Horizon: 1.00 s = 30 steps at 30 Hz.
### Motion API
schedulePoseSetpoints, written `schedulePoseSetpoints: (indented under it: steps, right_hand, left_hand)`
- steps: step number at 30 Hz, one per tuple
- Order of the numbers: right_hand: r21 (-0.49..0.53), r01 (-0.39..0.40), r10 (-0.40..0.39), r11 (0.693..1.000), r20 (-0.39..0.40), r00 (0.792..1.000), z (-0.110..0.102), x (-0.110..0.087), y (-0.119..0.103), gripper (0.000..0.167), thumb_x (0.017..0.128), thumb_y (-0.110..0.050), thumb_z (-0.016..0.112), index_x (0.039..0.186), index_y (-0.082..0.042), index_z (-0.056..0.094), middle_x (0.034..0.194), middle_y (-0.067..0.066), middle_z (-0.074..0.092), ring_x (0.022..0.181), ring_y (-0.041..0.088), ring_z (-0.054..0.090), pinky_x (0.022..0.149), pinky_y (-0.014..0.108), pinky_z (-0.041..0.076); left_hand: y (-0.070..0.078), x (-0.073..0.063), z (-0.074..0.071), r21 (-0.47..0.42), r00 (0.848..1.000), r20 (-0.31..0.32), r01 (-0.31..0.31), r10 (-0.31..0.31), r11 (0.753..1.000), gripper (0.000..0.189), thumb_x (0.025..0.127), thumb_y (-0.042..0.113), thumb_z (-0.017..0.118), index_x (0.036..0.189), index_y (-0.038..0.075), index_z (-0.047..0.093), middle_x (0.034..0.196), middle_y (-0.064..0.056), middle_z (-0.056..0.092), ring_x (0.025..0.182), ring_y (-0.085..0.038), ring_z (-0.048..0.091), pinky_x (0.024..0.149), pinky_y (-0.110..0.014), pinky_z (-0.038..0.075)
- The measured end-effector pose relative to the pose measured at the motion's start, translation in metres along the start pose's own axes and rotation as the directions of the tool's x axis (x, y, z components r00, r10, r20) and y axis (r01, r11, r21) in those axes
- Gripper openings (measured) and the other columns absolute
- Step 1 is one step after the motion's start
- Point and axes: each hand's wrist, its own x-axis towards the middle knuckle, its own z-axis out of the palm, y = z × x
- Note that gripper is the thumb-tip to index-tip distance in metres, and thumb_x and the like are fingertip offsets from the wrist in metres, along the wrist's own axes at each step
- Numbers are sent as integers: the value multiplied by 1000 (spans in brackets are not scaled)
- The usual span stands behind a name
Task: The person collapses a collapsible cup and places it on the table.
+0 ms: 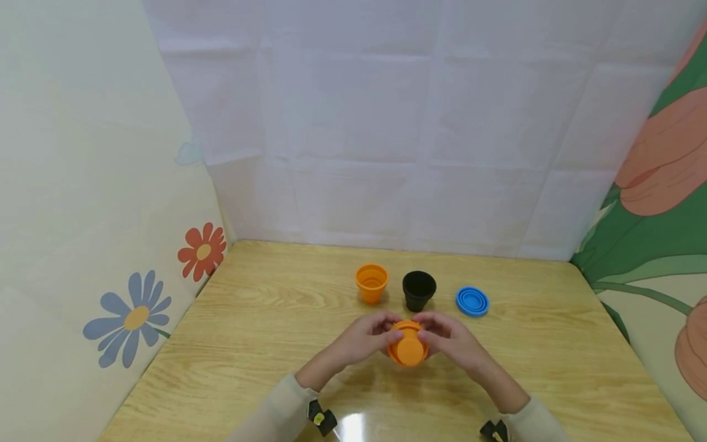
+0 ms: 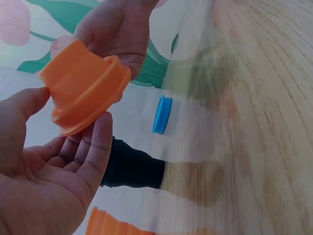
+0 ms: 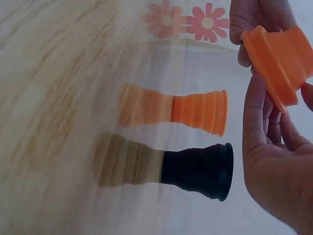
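Observation:
Both hands hold one orange collapsible cup (image 1: 410, 351) above the near part of the table, its base tipped toward me and its wall partly folded. My left hand (image 1: 366, 336) grips its left side, thumb on the wall and fingers under the rim, as the left wrist view shows. From the other side my right hand (image 1: 454, 344) grips the rim, thumb against the cup. Just beyond the hands a black cup (image 1: 418, 291) stands upright. Left of it is a second orange cup (image 1: 372, 283), upright and extended. A blue collapsible cup (image 1: 472, 301) lies folded flat to the right.
The wood-grain table (image 1: 265, 307) reaches back to a white sheet (image 1: 353, 123) hung behind it. Walls with painted flowers (image 1: 136, 318) flank both sides. The black and orange cups stand close beyond my fingertips.

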Motion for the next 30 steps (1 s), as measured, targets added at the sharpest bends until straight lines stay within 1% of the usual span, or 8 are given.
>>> schedulePoseSetpoints:
  steps: [3, 5, 10, 14, 20, 23, 26, 30]
  right_hand:
    - [6, 10, -10, 1000, 34, 999, -1, -1, 0, 42, 104, -19, 60, 137, 5, 52, 120, 17, 62, 96, 21, 64, 79, 37, 61]
    - [11, 13, -14, 1000, 64, 998, -3, -1, 1, 43, 104, -19, 60, 138, 4, 51, 121, 17, 62, 99, 21, 64, 81, 38, 61]
    - [-29, 33, -30, 999, 101, 994, -4, -1, 2, 42, 103, -18, 61, 139, 2, 52, 119, 14, 61, 101, 21, 61, 82, 36, 60]
    - [-96, 84, -75, 992, 91, 993, -2, -1, 2, 40, 101, -17, 64, 136, 2, 56, 118, 16, 62, 99, 20, 60, 80, 34, 60]
    - [-154, 130, -123, 979, 53, 991, 3, 1, 2, 34, 100, -11, 65, 130, 2, 58, 114, 17, 64, 95, 16, 60, 76, 30, 60]
    - [-177, 144, -143, 974, 18, 990, 4, 2, 3, 31, 99, -8, 64, 129, 2, 59, 111, 16, 66, 92, 16, 61, 73, 31, 60]
    - [-196, 152, -160, 969, -26, 987, 5, 2, 2, 30, 99, -7, 63, 128, 1, 60, 109, 15, 66, 91, 16, 62, 71, 32, 60]
    - [-236, 160, -187, 958, -95, 978, 5, 2, 0, 27, 100, -8, 63, 126, -1, 63, 107, 14, 67, 89, 15, 62, 70, 30, 61]
  left_hand:
    - [1, -1, -1, 13, 1000, 2, 9, -9, 1000, 34, 102, 24, 63, 127, 0, 61, 104, -7, 67, 88, -15, 63, 79, -43, 61]
    - [2, -2, -1, 46, 1000, -4, 9, -9, 999, 33, 101, 26, 64, 125, 2, 63, 103, -6, 67, 89, -15, 62, 79, -43, 60]
    - [2, -1, -1, 153, 999, -38, -12, 18, 988, 28, 98, 27, 69, 117, 6, 67, 98, -2, 67, 88, -13, 60, 74, -26, 54]
    - [4, -1, 0, 199, 997, -60, -32, 45, 979, 24, 96, 23, 72, 112, 5, 68, 95, -1, 68, 86, -12, 61, 73, -23, 52]
    - [5, 0, 3, 268, 992, -95, -59, 88, 961, 17, 94, 18, 73, 106, 7, 69, 92, 1, 67, 82, -10, 60, 71, -22, 52]
    - [5, 1, 5, 281, 986, -122, -72, 110, 957, 15, 95, 15, 72, 107, 7, 70, 92, 1, 68, 82, -9, 60, 70, -22, 51]
    - [5, 1, 7, 265, 981, -147, -84, 126, 961, 18, 97, 16, 69, 112, 6, 70, 94, -1, 69, 83, -10, 60, 68, -22, 53]
    - [6, -1, 7, 210, 979, -144, -114, 146, 971, 24, 99, 15, 66, 121, 4, 68, 100, -6, 70, 87, -12, 61, 69, -22, 56]
